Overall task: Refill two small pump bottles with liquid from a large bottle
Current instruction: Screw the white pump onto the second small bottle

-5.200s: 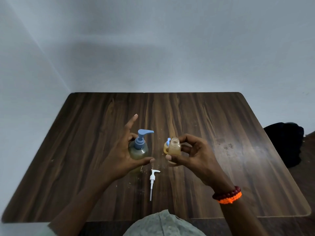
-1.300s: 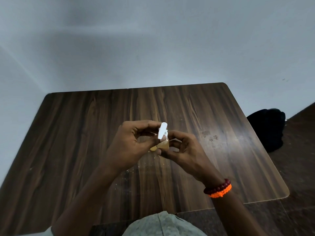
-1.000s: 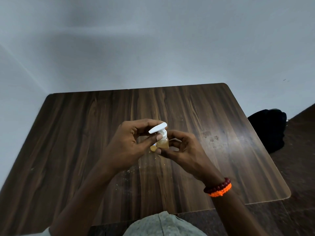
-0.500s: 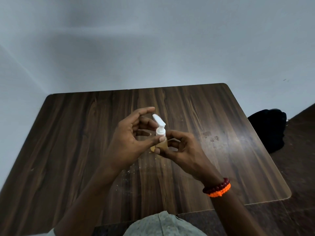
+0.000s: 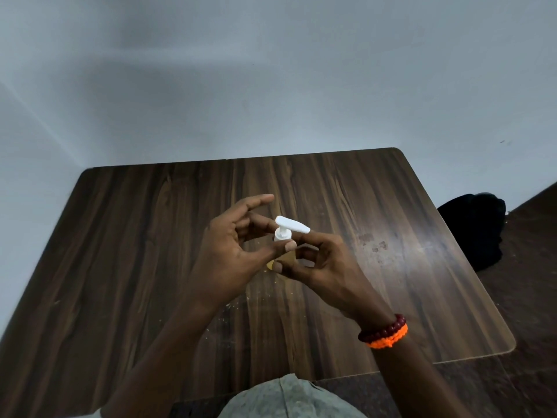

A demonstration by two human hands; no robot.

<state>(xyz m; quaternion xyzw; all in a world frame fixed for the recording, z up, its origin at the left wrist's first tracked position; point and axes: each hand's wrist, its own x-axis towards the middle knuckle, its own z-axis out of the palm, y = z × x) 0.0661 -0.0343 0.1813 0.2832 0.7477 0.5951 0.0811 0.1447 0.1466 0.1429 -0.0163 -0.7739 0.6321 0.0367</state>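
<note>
Above one table, two hands, left hand fingers pinching one pump, right hand gripping one bottle

Dark wooden table, black bag on floor beside it

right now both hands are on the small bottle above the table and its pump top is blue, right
Not quite: the pump top is white, not blue, as the head view shows. The rest holds: the left hand pinches its collar and the right hand holds the small bottle above the table.
</note>
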